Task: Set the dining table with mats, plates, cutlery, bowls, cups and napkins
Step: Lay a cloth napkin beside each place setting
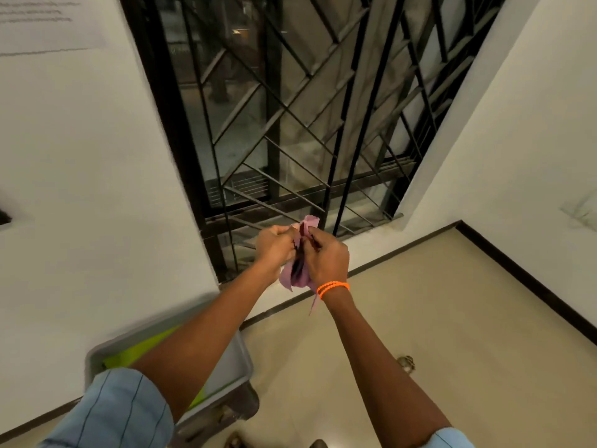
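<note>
A crumpled pink napkin (299, 273) hangs in the air between both my hands, in front of a barred window. My left hand (275, 245) grips its left side with the fingers closed. My right hand (326, 257), with an orange band on the wrist, pinches its right side. One corner of the cloth sticks up above my fingers and a thin strip dangles below my right wrist. No dining table is in view.
A grey tray (233, 367) holding a yellow-green mat (135, 354) sits low at the left under my left forearm. A black-barred window (290, 124) fills the wall ahead. White walls stand left and right. Beige floor (452, 318) stretches to the right.
</note>
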